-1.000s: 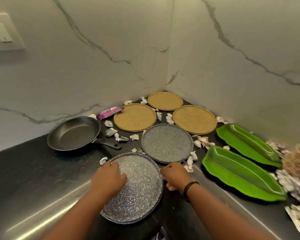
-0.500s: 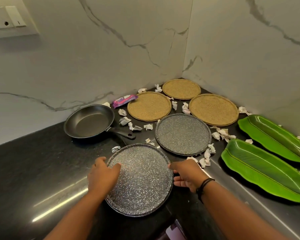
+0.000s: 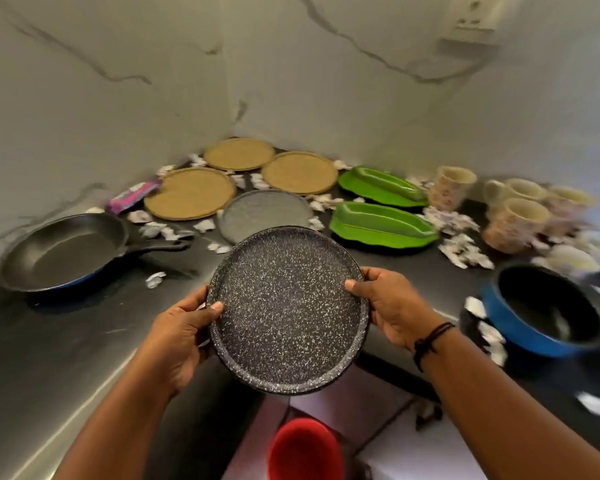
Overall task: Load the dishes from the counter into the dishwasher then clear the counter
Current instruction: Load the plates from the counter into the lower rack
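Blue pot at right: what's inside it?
The blue pot has a dark inside, with something pale and blurred lying in it, perhaps a paper scrap. Its near wall hides the rest of the bottom.

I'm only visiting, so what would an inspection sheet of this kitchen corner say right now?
Surface: dark counter, glossy, in a corner.
Job's things: speckled plate lifted; grey plate, three tan plates, two green leaf dishes, frying pan, blue pot, mugs on counter.
Clutter: crumpled paper scraps; purple wrapper.
Grippers: left hand and right hand grip the plate's rim.
Cables: nothing seen.
Surroundings: marble walls, wall socket, red container below.
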Demonstrator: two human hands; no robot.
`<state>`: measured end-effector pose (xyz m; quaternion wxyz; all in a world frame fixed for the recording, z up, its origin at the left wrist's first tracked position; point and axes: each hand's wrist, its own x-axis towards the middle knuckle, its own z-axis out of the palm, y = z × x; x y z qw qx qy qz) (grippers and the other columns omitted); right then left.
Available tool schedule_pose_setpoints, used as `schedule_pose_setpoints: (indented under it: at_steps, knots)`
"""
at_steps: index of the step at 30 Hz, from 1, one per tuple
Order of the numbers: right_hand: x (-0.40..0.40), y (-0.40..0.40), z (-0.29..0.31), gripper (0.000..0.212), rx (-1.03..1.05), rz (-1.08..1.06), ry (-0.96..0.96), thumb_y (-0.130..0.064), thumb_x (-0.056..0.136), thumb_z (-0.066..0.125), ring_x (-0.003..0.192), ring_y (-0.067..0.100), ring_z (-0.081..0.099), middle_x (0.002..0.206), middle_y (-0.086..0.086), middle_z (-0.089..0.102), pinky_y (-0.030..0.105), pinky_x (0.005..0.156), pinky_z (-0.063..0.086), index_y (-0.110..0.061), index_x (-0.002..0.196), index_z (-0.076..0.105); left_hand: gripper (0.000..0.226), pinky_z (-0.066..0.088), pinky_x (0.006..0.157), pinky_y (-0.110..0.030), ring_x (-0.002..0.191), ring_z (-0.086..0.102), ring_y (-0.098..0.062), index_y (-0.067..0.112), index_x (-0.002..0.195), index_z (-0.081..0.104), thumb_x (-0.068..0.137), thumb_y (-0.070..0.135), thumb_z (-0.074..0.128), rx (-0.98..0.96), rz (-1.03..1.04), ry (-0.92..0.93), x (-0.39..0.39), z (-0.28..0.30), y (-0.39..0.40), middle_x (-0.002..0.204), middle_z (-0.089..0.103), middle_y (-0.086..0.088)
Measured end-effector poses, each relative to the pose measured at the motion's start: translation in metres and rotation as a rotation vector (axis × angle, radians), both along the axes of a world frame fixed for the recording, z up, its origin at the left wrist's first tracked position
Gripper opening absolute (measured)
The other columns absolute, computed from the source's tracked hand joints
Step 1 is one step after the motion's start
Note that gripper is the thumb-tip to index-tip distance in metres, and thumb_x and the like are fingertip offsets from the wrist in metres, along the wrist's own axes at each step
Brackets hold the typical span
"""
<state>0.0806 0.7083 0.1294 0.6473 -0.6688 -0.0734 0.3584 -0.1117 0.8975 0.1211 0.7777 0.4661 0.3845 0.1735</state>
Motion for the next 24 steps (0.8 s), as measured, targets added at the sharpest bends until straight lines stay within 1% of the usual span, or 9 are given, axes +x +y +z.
schedule_pose_setpoints:
  at_steps: [4, 7, 10, 14, 16, 19, 21, 23, 24]
  knots:
    - [-0.011, -0.117, 0.016, 0.016, -0.008, -0.26, -0.104, 0.005, 0.089, 0.057, 0.07, 0.018, 0.064, 0.081, 0.008, 0.071, 0.038, 0.076, 0.055, -0.008, 0.09, 0.066, 0.037, 0.055, 0.052, -0.024, 0.062, 0.067, -0.009, 0.016, 0.116, 0.064, 0.089, -0.004, 0.049, -0.001, -0.251, -0.104, 0.045, 0.008, -0.075, 0.081, 0.074, 0.003]
    - [-0.032, -0.218, 0.027, 0.016, 0.001, -0.475, -0.176, 0.005, 0.088, 0.057, 0.073, 0.019, 0.066, 0.082, 0.008, 0.072, 0.04, 0.078, 0.055, -0.008, 0.091, 0.066, 0.039, 0.058, 0.051, -0.031, 0.062, 0.068, -0.013, 0.013, 0.12, 0.063, 0.088, -0.006, 0.049, 0.001, -0.475, -0.155, 0.076, 0.011, -0.146, 0.085, 0.073, -0.001]
    - [-0.069, -0.322, 0.028, 0.018, -0.025, -0.661, -0.221, 0.004, 0.088, 0.058, 0.072, 0.018, 0.066, 0.082, 0.005, 0.073, 0.039, 0.074, 0.056, -0.01, 0.093, 0.067, 0.037, 0.059, 0.059, -0.037, 0.067, 0.069, -0.017, 0.016, 0.115, 0.065, 0.085, -0.003, 0.054, 0.039, -0.722, -0.155, 0.094, 0.015, -0.23, 0.089, 0.074, -0.001]
    - [-0.144, -0.457, 0.015, 0.019, -0.106, -0.904, -0.242, 0.003, 0.087, 0.06, 0.084, 0.021, 0.067, 0.093, 0.008, 0.074, 0.038, 0.08, 0.055, -0.008, 0.1, 0.069, 0.038, 0.059, 0.069, -0.028, 0.082, 0.068, -0.015, 0.014, 0.116, 0.066, 0.085, -0.004, 0.054, 0.079, -1.029, -0.17, 0.097, 0.006, -0.363, 0.105, 0.073, -0.006]
    - [-0.183, -0.514, 0.002, 0.018, -0.19, -1.002, -0.229, 0.002, 0.087, 0.061, 0.087, 0.025, 0.068, 0.094, 0.009, 0.074, 0.039, 0.082, 0.055, -0.005, 0.103, 0.069, 0.032, 0.057, 0.07, -0.025, 0.081, 0.068, -0.011, 0.015, 0.107, 0.069, 0.088, -0.005, 0.053, 0.119, -1.141, -0.143, 0.089, -0.001, -0.428, 0.1, 0.074, -0.001]
    - [-0.246, -0.598, -0.027, 0.009, -0.371, -1.1, -0.206, -0.007, 0.085, 0.068, 0.085, 0.035, 0.069, 0.089, 0.014, 0.074, 0.051, 0.085, 0.055, -0.012, 0.092, 0.072, 0.03, 0.057, 0.072, -0.024, 0.085, 0.068, -0.013, 0.015, 0.106, 0.07, 0.088, -0.004, 0.055, 0.16, -1.259, -0.085, 0.069, -0.02, -0.526, 0.098, 0.074, 0.0]
    - [-0.284, -0.644, -0.047, 0.006, -0.495, -1.117, -0.17, -0.017, 0.082, 0.072, 0.073, 0.03, 0.066, 0.084, 0.019, 0.071, 0.056, 0.081, 0.054, -0.013, 0.086, 0.071, 0.027, 0.056, 0.064, -0.02, 0.076, 0.068, -0.01, 0.012, 0.103, 0.07, 0.088, -0.005, 0.056, 0.169, -1.32, -0.045, 0.055, -0.034, -0.582, 0.092, 0.075, -0.001]
    - [-0.328, -0.695, -0.067, 0.011, -0.576, -1.183, -0.093, -0.02, 0.081, 0.073, 0.065, 0.024, 0.058, 0.081, 0.021, 0.069, 0.054, 0.078, 0.052, -0.01, 0.084, 0.07, 0.022, 0.05, 0.054, -0.019, 0.062, 0.063, -0.01, 0.009, 0.102, 0.069, 0.087, -0.004, 0.058, 0.194, -1.431, -0.011, 0.037, -0.049, -0.646, 0.08, 0.072, -0.002]
    - [-0.346, -0.715, -0.075, 0.012, -0.597, -1.216, -0.06, -0.019, 0.081, 0.073, 0.064, 0.021, 0.056, 0.077, 0.021, 0.068, 0.053, 0.076, 0.053, -0.007, 0.083, 0.07, 0.021, 0.047, 0.054, -0.022, 0.061, 0.059, -0.012, 0.008, 0.104, 0.068, 0.087, -0.001, 0.06, 0.218, -1.482, 0.002, 0.03, -0.057, -0.674, 0.078, 0.069, -0.003]
